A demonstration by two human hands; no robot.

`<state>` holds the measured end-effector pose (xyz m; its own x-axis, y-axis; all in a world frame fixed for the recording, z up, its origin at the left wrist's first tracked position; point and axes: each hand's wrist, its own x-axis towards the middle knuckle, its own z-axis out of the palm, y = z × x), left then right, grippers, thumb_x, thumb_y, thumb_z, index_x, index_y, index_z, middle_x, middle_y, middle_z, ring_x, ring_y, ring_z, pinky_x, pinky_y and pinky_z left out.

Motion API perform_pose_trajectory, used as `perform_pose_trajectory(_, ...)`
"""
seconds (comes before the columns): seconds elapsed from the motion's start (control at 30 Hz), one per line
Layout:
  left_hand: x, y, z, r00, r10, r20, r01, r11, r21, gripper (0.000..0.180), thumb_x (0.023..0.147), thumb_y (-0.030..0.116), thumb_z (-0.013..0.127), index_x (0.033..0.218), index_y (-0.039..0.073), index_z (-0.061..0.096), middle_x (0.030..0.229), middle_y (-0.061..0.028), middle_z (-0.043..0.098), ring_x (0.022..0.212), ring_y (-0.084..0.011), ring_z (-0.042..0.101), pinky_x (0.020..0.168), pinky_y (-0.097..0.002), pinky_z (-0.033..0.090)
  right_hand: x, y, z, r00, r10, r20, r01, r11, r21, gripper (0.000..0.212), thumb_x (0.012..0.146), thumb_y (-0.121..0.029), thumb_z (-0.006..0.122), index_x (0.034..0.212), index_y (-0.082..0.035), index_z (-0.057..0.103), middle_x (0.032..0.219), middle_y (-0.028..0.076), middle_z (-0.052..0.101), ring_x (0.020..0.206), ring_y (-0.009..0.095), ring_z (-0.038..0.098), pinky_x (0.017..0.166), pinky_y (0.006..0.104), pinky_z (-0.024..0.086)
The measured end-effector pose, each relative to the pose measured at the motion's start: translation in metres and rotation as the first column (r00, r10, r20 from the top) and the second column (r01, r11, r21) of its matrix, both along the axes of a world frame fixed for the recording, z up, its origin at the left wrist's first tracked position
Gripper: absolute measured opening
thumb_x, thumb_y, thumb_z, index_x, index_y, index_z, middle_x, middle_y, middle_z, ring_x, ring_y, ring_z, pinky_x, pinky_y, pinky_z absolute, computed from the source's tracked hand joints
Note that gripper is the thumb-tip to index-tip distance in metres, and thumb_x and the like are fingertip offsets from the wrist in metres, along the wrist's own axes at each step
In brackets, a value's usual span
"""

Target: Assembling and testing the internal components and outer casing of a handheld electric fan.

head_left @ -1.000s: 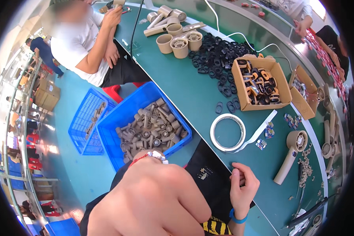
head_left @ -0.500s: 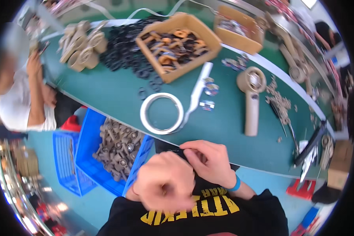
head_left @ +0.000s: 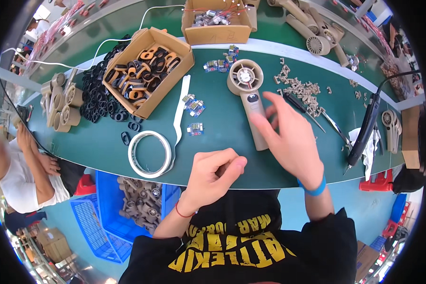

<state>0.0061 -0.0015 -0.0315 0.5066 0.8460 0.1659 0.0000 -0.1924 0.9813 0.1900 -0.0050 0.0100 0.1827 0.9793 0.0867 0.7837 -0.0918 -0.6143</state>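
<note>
A beige handheld fan (head_left: pixel 253 110) lies on the green table, its round bladed head toward the far side. My right hand (head_left: pixel 293 137) is beside its handle, thumb and fingers apart. The thumb overlaps the handle in view; whether it touches cannot be told. My left hand (head_left: pixel 212 176) is at the table's near edge, fingers curled and thumb against them. Whatever it holds, if anything, is hidden. Left of it lies a roll of white tape (head_left: pixel 133 161) with a loose strip (head_left: pixel 180 106). Small blue circuit boards (head_left: pixel 194 128) sit beyond.
A cardboard box of black and orange rings (head_left: pixel 187 61) stands beside piled black rings (head_left: pixel 92 102). Small beige parts (head_left: pixel 304 90), a screwdriver (head_left: pixel 298 103) and a black corded tool (head_left: pixel 364 130) lie right. A blue crate (head_left: pixel 110 208) holds fan parts below; a person (head_left: pixel 21 170) sits left.
The view has shifted. My hands have come apart from near my body; the right has gone out over the table to the fan, and the left has risen to the table's near edge.
</note>
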Motion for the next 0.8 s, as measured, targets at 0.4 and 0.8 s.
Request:
perform_pose_trajectory(0.4,-0.007,-0.001,0.002,0.999,-0.04,-0.022,0.039,0.999,-0.021,0.013,0.082,0.002,0.058,0.069,-0.001,0.061,0.059,-0.0034,0.06,0.046,-0.0055,0.045,0.042,-0.0207,0.03,-0.009,-0.013,0.001,0.263,0.099,-0.96,-0.109,0.991,0.072,0.043,0.092,-0.007,0.053,0.128,-0.005,0.029,0.112,0.013,0.051,0.074,0.014,0.058,0.058,0.0245,0.048)
perform_pose_trajectory(0.8,-0.006,0.006,-0.003,0.997,-0.056,0.049,0.056,0.998,0.004,0.013,0.081,0.004,0.061,0.069,-0.001,0.061,0.054,-0.0041,0.054,0.043,-0.008,0.046,0.041,-0.0247,0.031,-0.032,-0.027,-0.042,0.277,0.085,-0.957,-0.012,0.996,0.085,0.044,0.092,-0.005,0.05,0.13,-0.006,0.028,0.112,0.014,0.056,0.073,0.012,0.055,0.059,0.0225,0.046)
